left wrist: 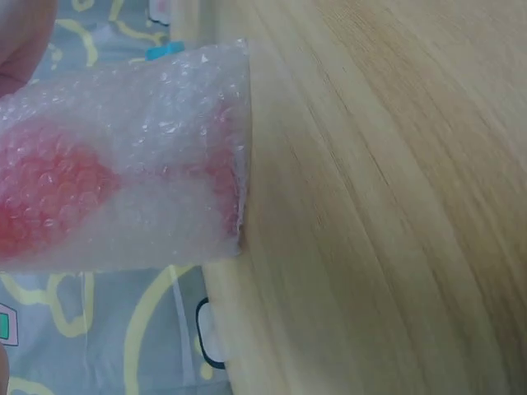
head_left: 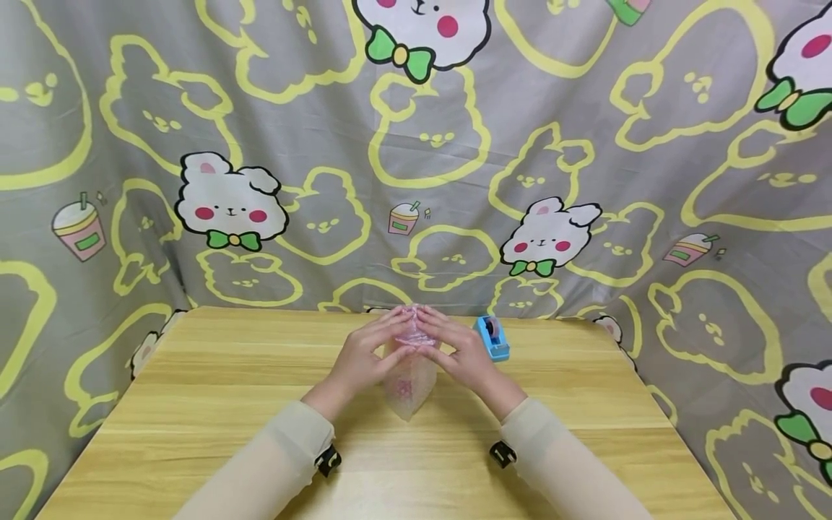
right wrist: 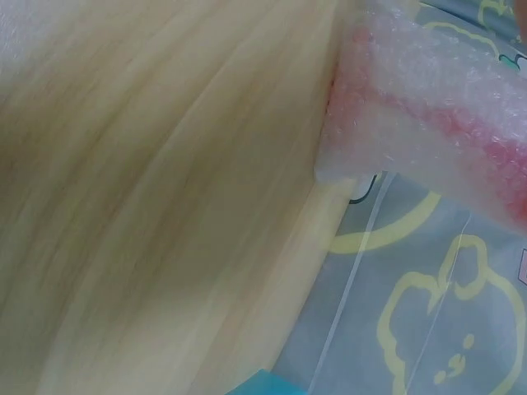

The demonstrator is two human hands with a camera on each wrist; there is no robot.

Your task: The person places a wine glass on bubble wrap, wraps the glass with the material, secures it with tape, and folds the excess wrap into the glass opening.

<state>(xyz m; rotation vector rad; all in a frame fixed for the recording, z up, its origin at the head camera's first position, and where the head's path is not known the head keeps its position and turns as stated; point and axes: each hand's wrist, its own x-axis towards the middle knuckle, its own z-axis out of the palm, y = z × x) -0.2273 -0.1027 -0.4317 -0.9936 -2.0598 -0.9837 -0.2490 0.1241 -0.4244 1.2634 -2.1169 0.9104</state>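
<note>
A bundle of clear bubble wrap (head_left: 409,386) stands upright on the table. Through the wrap shows a red form (left wrist: 53,185) with a rounded bowl, a thin stem and a flat foot, like a goblet. At the bundle's top, my left hand (head_left: 368,350) grips the wrap from the left. My right hand (head_left: 464,354) grips it from the other side, and the thumbs come together at the front. Both wrist views show the wrapped bundle's lower part resting on the wood, while the hands stay mostly outside those frames.
A blue tape dispenser (head_left: 494,339) with a roll of tape stands just right of my right hand, near the back edge. The wooden table (head_left: 247,375) ends at a grey patterned curtain (head_left: 338,152) that hangs behind and on both sides.
</note>
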